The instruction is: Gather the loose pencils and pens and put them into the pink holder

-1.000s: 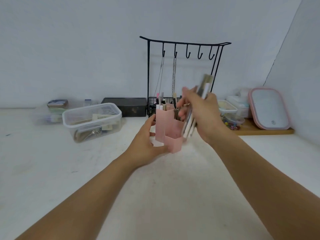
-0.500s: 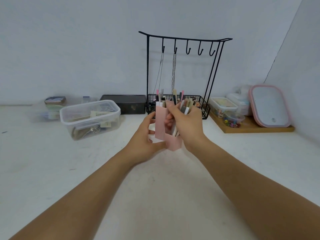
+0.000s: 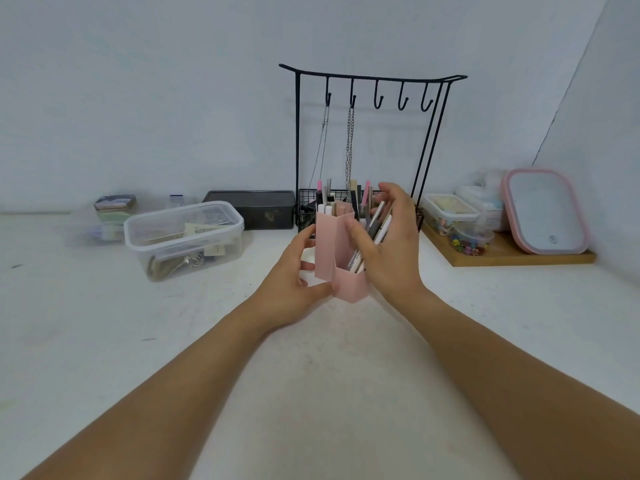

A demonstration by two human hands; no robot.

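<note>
1. The white table (image 3: 173, 341) meets a pale wall.
2. Your left hand (image 3: 294, 275) grips the pink plastic hexagonal holder (image 3: 341, 251) standing mid-table.
3. Your right hand (image 3: 391, 247), fingers spread, touches the bundle of pens and pencils (image 3: 372, 233) leaning in its front compartment.

Matt pink plastic holder (image 3: 341, 268), black metal wire rack (image 3: 372, 77), clear glossy plastic box (image 3: 183, 233), wooden tray (image 3: 512, 258).

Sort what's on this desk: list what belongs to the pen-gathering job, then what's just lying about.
Belongs to the job:
pink holder
bundle of pens leaning in its front compartment
left hand steadying the holder
right hand at the bundle

Just lying about:
black hook rack
clear plastic tub
dark box
pink-rimmed mirror
wooden tray
</note>
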